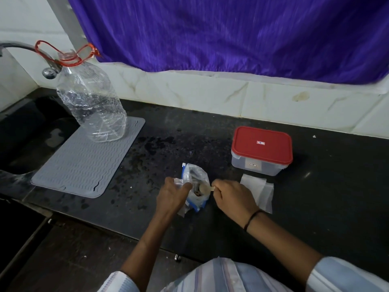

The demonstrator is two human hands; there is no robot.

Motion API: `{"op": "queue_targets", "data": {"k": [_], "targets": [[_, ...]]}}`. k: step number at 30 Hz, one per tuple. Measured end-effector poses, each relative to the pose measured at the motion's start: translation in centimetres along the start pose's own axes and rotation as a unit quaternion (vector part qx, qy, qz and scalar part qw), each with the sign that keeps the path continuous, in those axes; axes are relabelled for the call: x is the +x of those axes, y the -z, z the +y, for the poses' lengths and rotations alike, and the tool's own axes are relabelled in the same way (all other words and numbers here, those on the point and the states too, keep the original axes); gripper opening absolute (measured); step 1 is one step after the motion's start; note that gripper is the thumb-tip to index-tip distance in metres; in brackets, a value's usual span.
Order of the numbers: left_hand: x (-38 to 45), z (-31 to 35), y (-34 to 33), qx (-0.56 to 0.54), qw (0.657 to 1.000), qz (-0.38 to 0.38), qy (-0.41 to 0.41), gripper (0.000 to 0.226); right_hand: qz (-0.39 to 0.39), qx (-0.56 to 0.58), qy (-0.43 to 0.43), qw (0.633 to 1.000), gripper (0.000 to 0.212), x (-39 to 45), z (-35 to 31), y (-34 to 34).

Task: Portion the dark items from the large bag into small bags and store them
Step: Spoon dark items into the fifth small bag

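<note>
A clear large bag (194, 186) with blue print stands open on the black counter, dark items (197, 193) visible inside. My left hand (172, 194) grips the bag's left rim together with a thin clear plastic piece. My right hand (231, 196) pinches the handle of a small pale spoon (207, 188), whose bowl is inside the bag's mouth. Flat small clear bags (263, 191) lie on the counter just right of my right hand.
A clear box with a red lid (262, 149) sits behind the small bags. A grey ribbed mat (84, 163) at left carries a large clear bottle (92, 102); a sink (25, 131) and tap lie further left. The counter's front edge runs below my hands.
</note>
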State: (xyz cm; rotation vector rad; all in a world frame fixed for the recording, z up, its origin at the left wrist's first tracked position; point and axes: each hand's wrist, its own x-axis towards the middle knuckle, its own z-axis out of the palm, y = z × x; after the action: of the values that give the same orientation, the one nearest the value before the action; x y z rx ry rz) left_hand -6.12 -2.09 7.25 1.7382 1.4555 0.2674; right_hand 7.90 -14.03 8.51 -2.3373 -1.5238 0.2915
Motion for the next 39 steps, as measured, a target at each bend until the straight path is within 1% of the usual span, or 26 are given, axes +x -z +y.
{"op": "queue_targets", "data": {"k": [4,6,8,10,13,17,19,20,23,25,29,35,37,39], "targets": [[-0.7,-0.1,-0.5,0.011,0.999,-0.029,0.031,0.062,-0.022,-0.014,-0.009,1.0,0.015,0.5,-0.8,-0.5],[-0.8,-0.1,-0.6,0.019,0.999,-0.032,0.037,0.065,-0.032,-0.006,-0.016,0.999,0.015,0.6,-1.0,-0.8],[-0.9,-0.2,-0.7,-0.001,0.998,-0.041,0.053,0.066,-0.044,0.015,-0.035,0.998,0.016,0.6,-0.9,-1.1],[-1.1,-0.4,-1.1,-0.039,0.996,-0.048,0.063,0.062,-0.049,0.035,-0.057,0.997,0.017,0.7,-0.4,-1.6],[-1.3,-0.6,-1.5,-0.084,0.994,-0.028,0.061,0.05,-0.07,0.057,-0.077,0.993,0.019,0.6,0.1,-2.6],[-1.2,-0.7,-1.7,-0.141,0.989,-0.018,0.039,0.033,-0.077,0.135,-0.094,0.983,0.022,0.1,0.7,-3.7],[-1.3,-0.9,-1.6,-0.135,0.991,-0.014,0.011,0.029,-0.089,0.196,-0.117,0.97,0.022,0.1,1.1,-3.9],[-1.3,-1.0,-1.6,-0.129,0.992,-0.013,-0.001,0.029,-0.096,0.243,-0.135,0.956,0.021,0.0,1.2,-3.8],[-1.1,-1.4,-1.4,-0.11,0.994,-0.015,-0.015,0.029,-0.102,0.377,-0.18,0.903,0.022,-0.5,1.2,-3.6],[-0.9,-1.6,-1.3,-0.103,0.994,-0.011,-0.017,0.03,-0.096,0.438,-0.2,0.871,0.024,-0.8,1.1,-3.5],[-0.7,-1.7,-1.3,-0.078,0.996,0.01,-0.03,0.032,-0.064,0.489,-0.218,0.842,0.024,-1.3,0.8,-3.6],[-0.6,-1.9,-1.3,-0.061,0.997,0.018,-0.054,0.036,-0.019,0.54,-0.236,0.807,0.024,-1.8,1.2,-2.4],[-0.6,-2.1,-1.2,-0.08,0.994,0.029,-0.075,0.039,-0.004,0.546,-0.234,0.805,0.024,-1.9,1.4,-1.6],[-0.7,-2.3,-1.0,-0.093,0.988,0.059,-0.106,0.042,0.006,0.549,-0.224,0.805,0.025,-2.0,1.4,-0.7]]}}
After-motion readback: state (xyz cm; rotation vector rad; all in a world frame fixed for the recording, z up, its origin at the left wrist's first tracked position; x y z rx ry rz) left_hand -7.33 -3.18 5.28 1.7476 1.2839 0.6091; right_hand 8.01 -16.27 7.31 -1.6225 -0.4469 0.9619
